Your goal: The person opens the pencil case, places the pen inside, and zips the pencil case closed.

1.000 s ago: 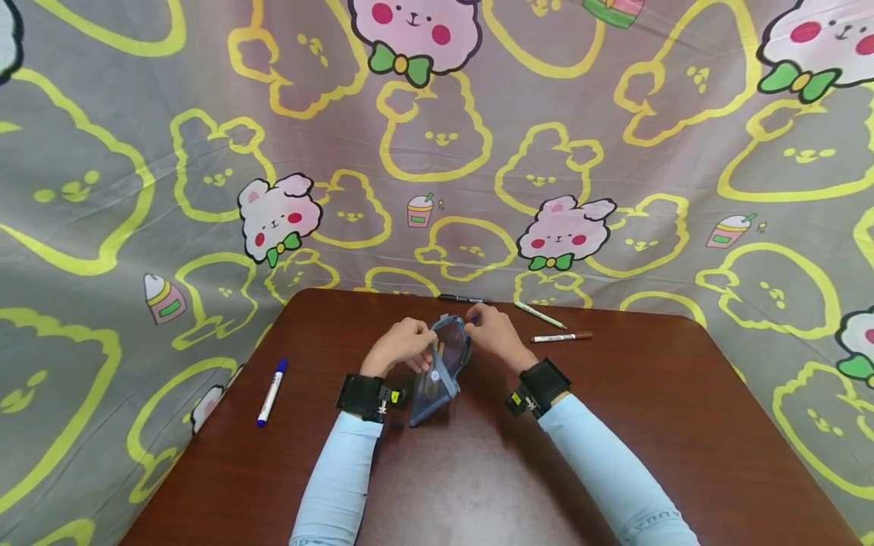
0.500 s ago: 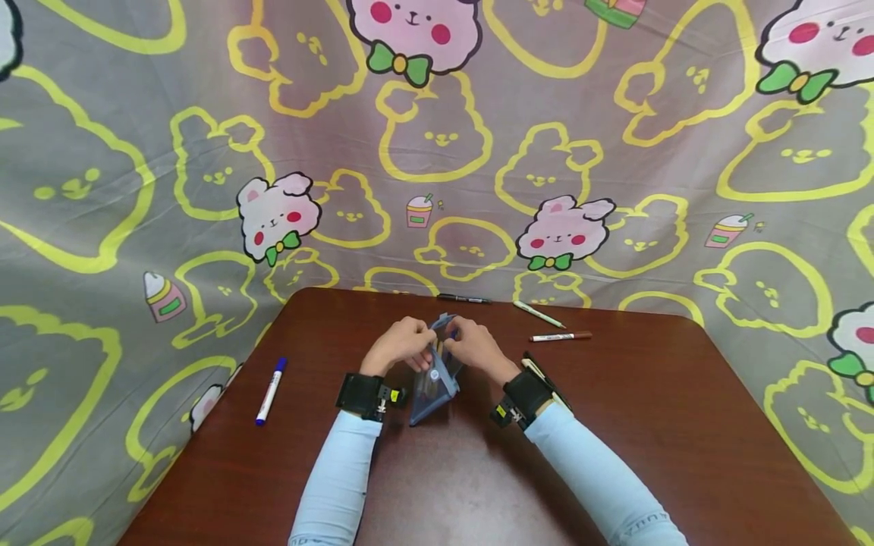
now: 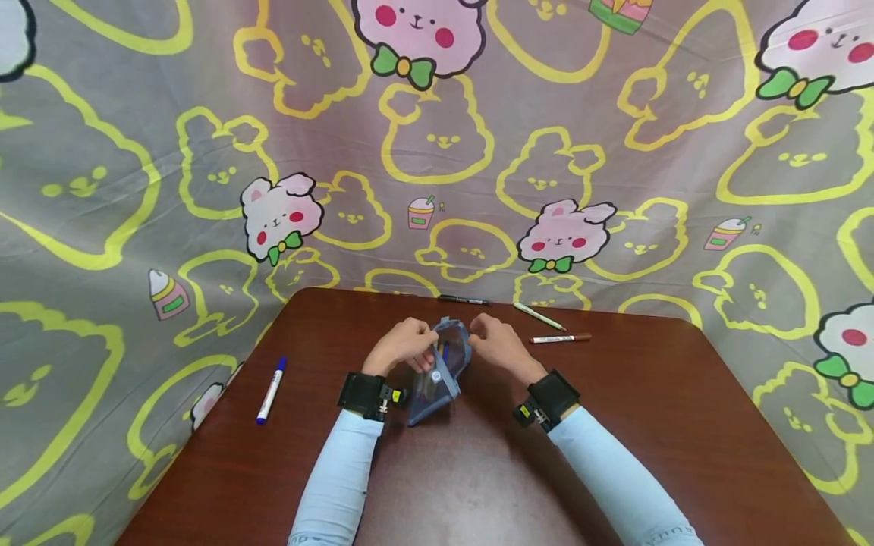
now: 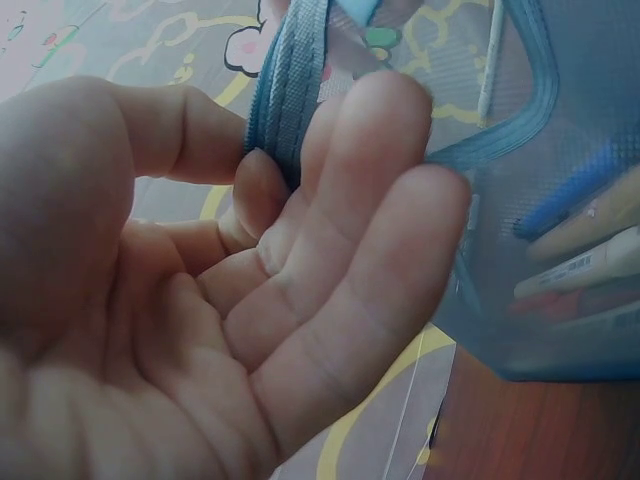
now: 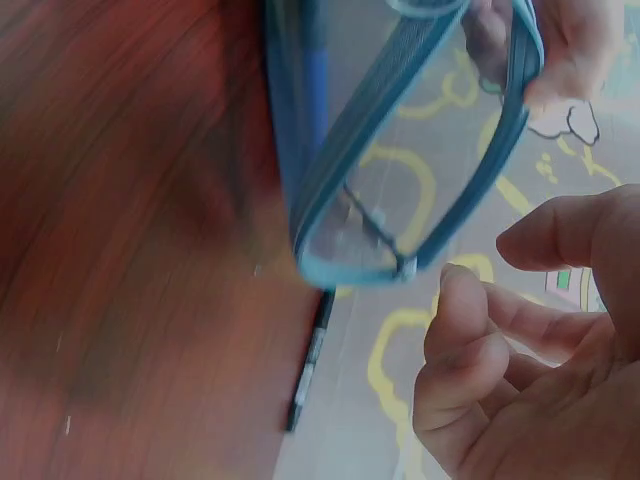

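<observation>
A blue mesh zip pouch [image 3: 432,398] stands tilted on the table, its mouth open. My left hand [image 3: 403,345] pinches the zippered rim [image 4: 298,95] between thumb and fingers, the other fingers lying along the pouch. Through the mesh in the left wrist view, a blue pen or marker [image 4: 570,190] shows beside a tan stick-like item [image 4: 590,215] and a white-barrelled marker [image 4: 575,272]. On the pouch's right side is my right hand [image 3: 504,347], near the rim. Its thumb and fingers are apart and loosely bent, with nothing between them in the right wrist view.
A white marker with blue ends [image 3: 271,390] lies at the left of the brown table [image 3: 614,425]. Behind the hands are a black marker [image 3: 464,300], a pale green pen [image 3: 539,315] and a brown-capped white marker [image 3: 561,338]. A patterned cloth [image 3: 444,250] hangs behind the table.
My right hand held a blue-purple pen or marker at the pouch's mouth, moved left into the opening, then drew back right without it. Blue now shows inside the pouch. The left hand kept its grip.
</observation>
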### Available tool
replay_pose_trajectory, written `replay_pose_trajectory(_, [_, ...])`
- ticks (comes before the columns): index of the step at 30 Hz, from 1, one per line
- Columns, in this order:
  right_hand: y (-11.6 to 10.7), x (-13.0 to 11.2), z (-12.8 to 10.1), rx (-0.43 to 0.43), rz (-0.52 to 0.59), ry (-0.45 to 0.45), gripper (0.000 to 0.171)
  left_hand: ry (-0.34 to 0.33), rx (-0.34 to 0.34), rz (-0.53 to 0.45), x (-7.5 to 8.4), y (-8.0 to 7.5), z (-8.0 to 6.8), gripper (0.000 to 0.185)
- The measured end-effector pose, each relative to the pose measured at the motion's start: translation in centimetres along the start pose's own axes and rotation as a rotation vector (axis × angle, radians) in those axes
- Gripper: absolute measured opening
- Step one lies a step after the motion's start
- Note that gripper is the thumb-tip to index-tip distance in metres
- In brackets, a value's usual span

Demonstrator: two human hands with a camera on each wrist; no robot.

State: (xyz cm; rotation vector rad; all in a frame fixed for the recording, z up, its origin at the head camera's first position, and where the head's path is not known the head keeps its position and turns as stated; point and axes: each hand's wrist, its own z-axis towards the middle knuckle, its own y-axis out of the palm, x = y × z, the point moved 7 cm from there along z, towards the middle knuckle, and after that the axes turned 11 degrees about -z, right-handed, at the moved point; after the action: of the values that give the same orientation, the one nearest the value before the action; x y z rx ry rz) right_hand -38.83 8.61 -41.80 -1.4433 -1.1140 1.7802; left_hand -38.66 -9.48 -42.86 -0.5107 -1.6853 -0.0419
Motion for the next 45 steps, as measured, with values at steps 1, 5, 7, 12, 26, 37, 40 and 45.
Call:
replay_pose_trajectory(1, [-0.1, 0.5, -0.1, -0.005, -0.005, 0.003, 0.032, 0.0, -0.002, 0.001, 0.0, 0.0, 0.0, 0.021])
replay_pose_trajectory(5, [-0.9, 2.0, -0.7, -0.026, -0.035, -0.001, 0.03, -0.01, -0.005, 0.004, -0.2, 0.1, -0.1, 0.021])
replay_pose_trajectory(7, [-1.3, 2.7, -1.0, -0.035, -0.046, 0.0, 0.03, -0.011, -0.005, 0.006, -0.3, 0.1, -0.1, 0.021])
replay_pose_trajectory(12, [-2.2, 4.4, -1.4, -0.055, -0.084, 0.009, 0.03, 0.005, 0.008, 0.008, -0.1, -0.1, 0.0, 0.022])
replay_pose_trajectory(26, [-3.2, 7.8, -3.1, -0.095, -0.132, 0.001, 0.024, 0.024, 0.023, 0.001, 0.3, -0.6, 0.0, 0.023])
replay_pose_trajectory(37, [-2.1, 9.3, -4.4, -0.152, -0.217, -0.058, 0.024, 0.012, 0.025, -0.004, 0.0, -0.8, 0.0, 0.024])
replay_pose_trajectory(40, [-1.8, 9.6, -4.9, -0.18, -0.252, -0.063, 0.024, 0.015, 0.021, -0.007, -0.1, -0.8, 0.1, 0.023])
replay_pose_trajectory(45, [-1.6, 10.0, -5.5, -0.206, -0.285, -0.046, 0.025, 0.012, 0.027, -0.009, -0.2, -0.9, 0.1, 0.023])
